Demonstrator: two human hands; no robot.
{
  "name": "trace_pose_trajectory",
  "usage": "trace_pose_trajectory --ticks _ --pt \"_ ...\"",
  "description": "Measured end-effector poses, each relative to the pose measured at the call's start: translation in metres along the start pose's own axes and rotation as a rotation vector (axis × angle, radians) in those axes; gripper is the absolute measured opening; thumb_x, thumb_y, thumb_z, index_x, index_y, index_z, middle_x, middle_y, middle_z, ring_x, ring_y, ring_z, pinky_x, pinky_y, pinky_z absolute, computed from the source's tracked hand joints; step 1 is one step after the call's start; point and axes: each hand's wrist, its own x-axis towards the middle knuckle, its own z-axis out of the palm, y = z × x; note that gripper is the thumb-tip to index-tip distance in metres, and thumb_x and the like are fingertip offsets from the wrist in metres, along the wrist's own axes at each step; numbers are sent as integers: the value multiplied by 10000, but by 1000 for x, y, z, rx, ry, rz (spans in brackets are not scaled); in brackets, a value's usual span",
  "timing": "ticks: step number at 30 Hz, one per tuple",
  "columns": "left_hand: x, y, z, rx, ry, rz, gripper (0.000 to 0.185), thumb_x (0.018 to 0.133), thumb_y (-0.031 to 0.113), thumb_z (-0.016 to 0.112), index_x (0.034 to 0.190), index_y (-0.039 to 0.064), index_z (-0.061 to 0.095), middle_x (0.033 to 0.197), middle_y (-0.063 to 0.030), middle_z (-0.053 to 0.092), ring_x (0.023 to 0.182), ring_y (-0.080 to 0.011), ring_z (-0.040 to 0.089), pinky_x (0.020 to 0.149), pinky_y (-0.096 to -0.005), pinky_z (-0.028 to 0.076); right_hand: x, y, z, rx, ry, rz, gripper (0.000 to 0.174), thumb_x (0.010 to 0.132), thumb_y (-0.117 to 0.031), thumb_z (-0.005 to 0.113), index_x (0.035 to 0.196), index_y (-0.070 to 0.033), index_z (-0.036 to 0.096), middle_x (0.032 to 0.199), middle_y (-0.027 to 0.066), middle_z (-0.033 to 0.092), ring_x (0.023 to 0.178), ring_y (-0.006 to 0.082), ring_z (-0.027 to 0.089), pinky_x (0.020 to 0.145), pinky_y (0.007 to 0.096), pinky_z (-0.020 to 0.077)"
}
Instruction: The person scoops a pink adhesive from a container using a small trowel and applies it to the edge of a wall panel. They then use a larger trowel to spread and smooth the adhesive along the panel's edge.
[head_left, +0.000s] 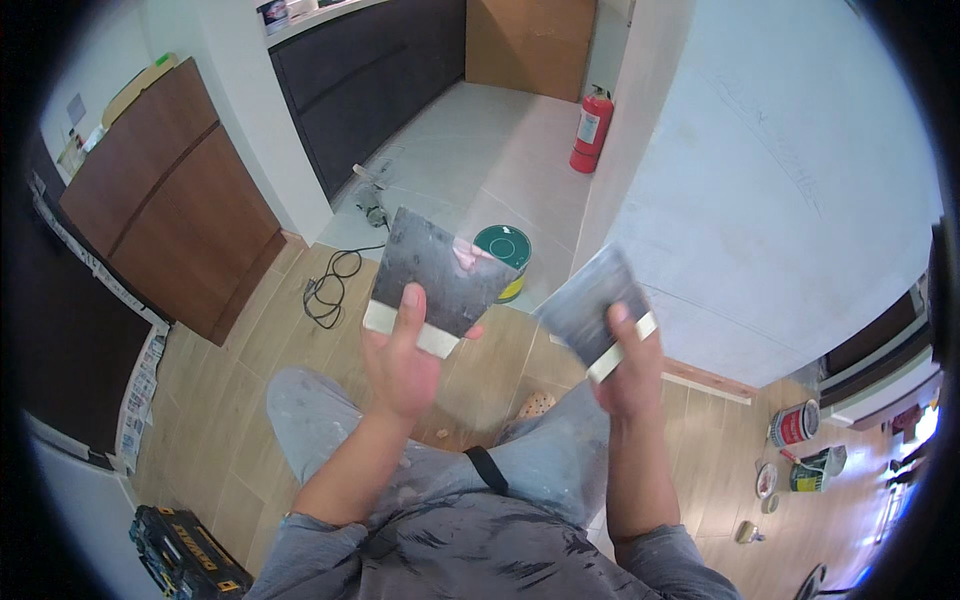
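Observation:
My left hand (401, 375) grips a wide, flat filling blade (427, 262) by its cream edge strip, thumb on the upper face. That dark metal face is smudged and bears a pink patch; whether this is filler or a reflection I cannot tell. A second filling blade (592, 304), greyer and slightly blurred, is in my right hand (634, 367), also held along its cream strip. Both blades are raised before me, apart from each other. Behind the left blade, partly hidden, a green-lidded paint tin (510, 247) stands on the floor.
A corded power tool (373, 214) with coiled black cable (326, 292) lies ahead left. A red fire extinguisher (590, 131) stands by the white wall (757, 195). Open paint tins (795, 424) and a brush (748, 532) are at right, a black toolbox (187, 555) at lower left.

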Motion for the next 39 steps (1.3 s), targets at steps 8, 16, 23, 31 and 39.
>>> trace_pose_trajectory --ticks 8,16,23,31,39 --pt "-26 11 -32 284 -62 327 331 1071 126 542 1339 -65 569 1149 -126 704 1042 -196 701 793 -331 618 -6 34 73 -165 -129 -16 465 963 -119 694 1367 76 572 1203 132 683 1084 201 669 960 352 535" --pt "-59 28 -58 311 -19 -79 415 1057 111 558 1432 -61 507 1168 -110 707 1045 -175 715 716 -332 639 1 19 88 -72 -230 -109 499 955 -173 707 1343 82 524 1182 216 691 1076 326 719 938 465 610" --pt "-26 33 -63 -362 26 -303 364 1065 169 557 1382 -6 528 1228 -116 697 1035 -208 738 637 -342 654 19 23 76 -802 -927 -908 566 802 106 743 1324 -89 643 1302 219 665 1189 382 690 939 437 599" --pt "-6 17 -75 -394 7 -379 334 1054 169 590 1349 17 558 1158 -107 718 944 -189 750 562 -324 635 77 34 46 -1343 -962 -748 590 782 145 672 1262 -194 712 1354 164 641 1261 362 647 966 433 605" --pt "25 1 -99 -159 45 -450 392 998 171 659 1339 3 563 1027 -96 740 744 -168 759 428 -285 579 91 26 5 -55 -320 299 694 1011 -338 633 1598 -180 297 1524 160 486 1299 413 580 953 642 575"
